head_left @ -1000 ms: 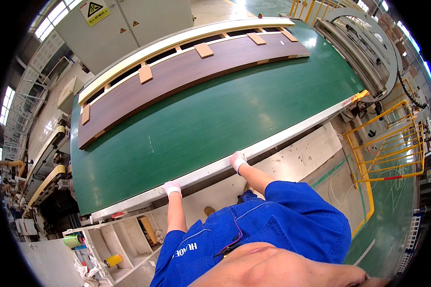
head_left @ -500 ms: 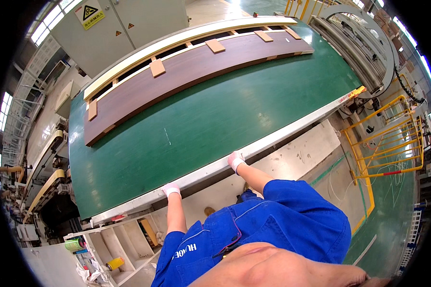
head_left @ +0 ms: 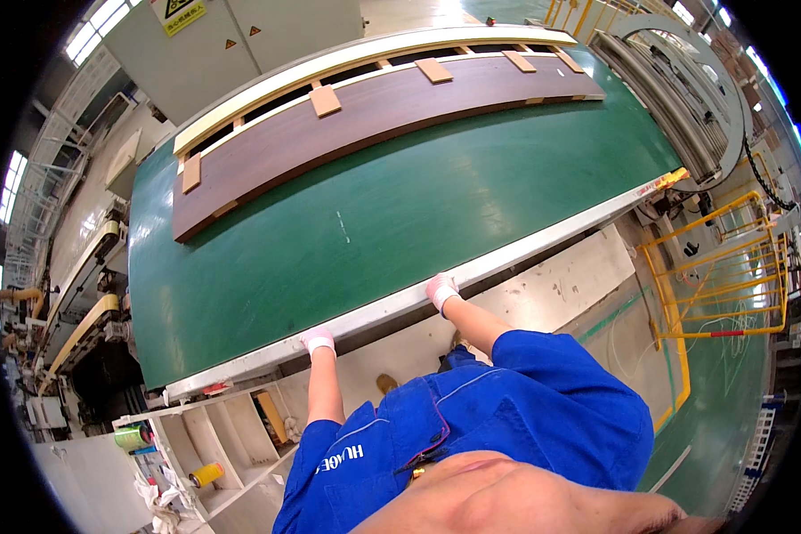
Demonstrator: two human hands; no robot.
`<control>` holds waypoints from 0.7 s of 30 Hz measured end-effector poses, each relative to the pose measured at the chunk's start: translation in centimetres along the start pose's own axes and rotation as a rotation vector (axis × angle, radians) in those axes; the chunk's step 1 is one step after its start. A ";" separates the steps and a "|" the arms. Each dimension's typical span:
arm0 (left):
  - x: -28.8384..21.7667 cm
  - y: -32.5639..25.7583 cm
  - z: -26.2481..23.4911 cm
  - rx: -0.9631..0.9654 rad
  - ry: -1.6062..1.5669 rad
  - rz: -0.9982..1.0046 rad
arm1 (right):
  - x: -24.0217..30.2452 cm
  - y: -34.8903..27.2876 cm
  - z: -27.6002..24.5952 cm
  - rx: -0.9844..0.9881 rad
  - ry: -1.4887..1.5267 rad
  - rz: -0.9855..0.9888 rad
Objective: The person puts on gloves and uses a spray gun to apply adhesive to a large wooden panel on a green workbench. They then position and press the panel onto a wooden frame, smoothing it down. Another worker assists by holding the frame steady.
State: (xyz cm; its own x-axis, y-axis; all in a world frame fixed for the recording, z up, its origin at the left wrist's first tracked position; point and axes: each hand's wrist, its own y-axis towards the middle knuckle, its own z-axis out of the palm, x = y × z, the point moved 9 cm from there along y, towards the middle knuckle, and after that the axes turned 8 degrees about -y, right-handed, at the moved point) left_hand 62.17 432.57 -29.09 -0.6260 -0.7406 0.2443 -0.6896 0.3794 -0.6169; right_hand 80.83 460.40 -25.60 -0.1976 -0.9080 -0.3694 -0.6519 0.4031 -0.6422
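Both of my hands wear pale pink-and-white gloves and rest on the silver metal edge rail [head_left: 378, 311] of a green conveyor belt [head_left: 329, 267]. My left hand [head_left: 317, 339] is curled over the rail, left of centre. Farther right along it, my right hand [head_left: 440, 290] has its fingers bent around the same edge; their undersides are hidden. Across the belt, away from my hands, lies a long dark brown panel [head_left: 374, 111]. Beside its far side runs a pale wooden strip [head_left: 356, 71], with several small light-brown blocks [head_left: 325, 101] set along the panel's far edge.
Steel rollers [head_left: 659, 107] in a round frame stand at the belt's right end. Yellow railings [head_left: 712, 267] are at the right. A grey cabinet [head_left: 303, 36] stands behind the belt. Low at left, an open shelf unit [head_left: 231, 445] holds a yellow roll [head_left: 206, 474].
The brown panel, its blocks and a white mark on the belt have shifted right, toward the rollers. My view has tilted slightly. Both hands stay on the rail.
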 end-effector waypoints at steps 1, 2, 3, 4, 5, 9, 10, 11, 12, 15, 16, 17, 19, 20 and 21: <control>0.0 -0.6 -0.6 0.026 -0.004 -0.012 | 0.3 0.6 0.5 0.012 0.003 0.000; 0.0 -0.6 -1.0 0.021 -0.019 -0.008 | 0.5 1.1 1.0 0.014 0.007 0.008; 0.6 -0.8 -1.0 0.018 -0.037 -0.014 | 1.1 1.7 1.0 0.010 0.008 0.007; 0.9 -1.0 -1.4 0.014 -0.052 -0.015 | 1.5 2.3 1.4 0.009 0.012 0.011; 0.9 -1.2 -1.9 0.017 -0.038 -0.021 | 1.6 2.8 1.8 0.001 0.020 0.011; 2.5 -1.3 -1.4 -0.002 -0.099 -0.053 | 2.7 2.6 0.5 0.008 0.017 0.012; 2.8 -1.7 -1.7 -0.018 -0.103 -0.081 | 2.9 2.7 0.6 -0.034 0.023 0.014; 2.6 -1.7 -1.7 -0.020 -0.087 -0.058 | 2.9 2.7 0.9 -0.076 0.030 0.017; 2.6 -1.4 -1.5 -0.023 -0.071 -0.037 | 3.1 2.8 0.7 -0.119 0.037 0.017; 4.2 0.0 -0.3 -0.028 -0.148 -0.091 | 3.6 1.4 -1.2 -0.071 0.007 0.018; 4.3 0.1 0.2 0.004 -0.138 -0.082 | 3.9 1.3 -1.3 -0.080 -0.010 0.014; 4.6 0.1 0.5 -0.024 -0.120 -0.076 | 4.3 1.3 -1.4 -0.089 -0.027 0.010; 4.6 -0.1 0.1 -0.061 -0.099 -0.061 | 4.7 1.5 -1.3 -0.111 -0.091 -0.030; 4.6 -0.1 0.0 -0.067 -0.097 -0.059 | 4.6 1.6 -1.2 -0.112 -0.087 -0.019; 4.5 -0.4 -0.3 -0.072 -0.093 -0.055 | 4.6 1.6 -1.2 -0.112 -0.080 -0.006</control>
State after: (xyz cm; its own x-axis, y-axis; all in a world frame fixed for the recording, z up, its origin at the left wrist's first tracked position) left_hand 59.46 429.24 -27.50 -0.5524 -0.8082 0.2040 -0.7486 0.3733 -0.5480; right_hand 78.02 456.77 -27.55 -0.1370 -0.8967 -0.4209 -0.7316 0.3781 -0.5673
